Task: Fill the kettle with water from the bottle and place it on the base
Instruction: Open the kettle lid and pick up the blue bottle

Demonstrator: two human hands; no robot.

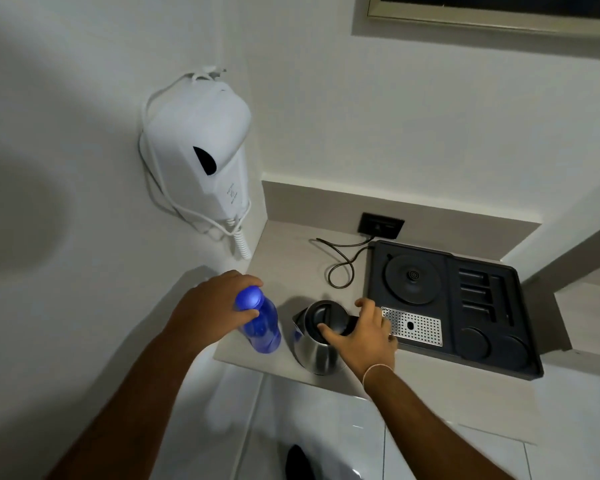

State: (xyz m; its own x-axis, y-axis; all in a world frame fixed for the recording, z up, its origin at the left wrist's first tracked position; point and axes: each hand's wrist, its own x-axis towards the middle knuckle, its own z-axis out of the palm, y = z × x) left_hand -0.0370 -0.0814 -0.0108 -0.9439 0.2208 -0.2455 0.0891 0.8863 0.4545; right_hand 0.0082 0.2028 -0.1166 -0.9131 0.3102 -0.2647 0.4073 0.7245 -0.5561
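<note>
A steel kettle [315, 351] with a black lid stands on the beige counter near its front edge. My right hand [364, 334] rests on the kettle's handle side, thumb on the lid. A blue plastic bottle [260, 325] with a blue cap stands upright just left of the kettle. My left hand [215, 303] is wrapped around the bottle's upper part from the left. The round black kettle base [413, 278] sits in a black tray [492, 355] to the right of the kettle, with nothing on it.
The base's cord [340, 268] loops over the counter to a black wall socket [381, 225]. A white wall-mounted hair dryer [201, 157] hangs at the left. The tray holds a perforated metal drip plate [416, 327]. The counter edge [274, 367] drops to a white tiled floor.
</note>
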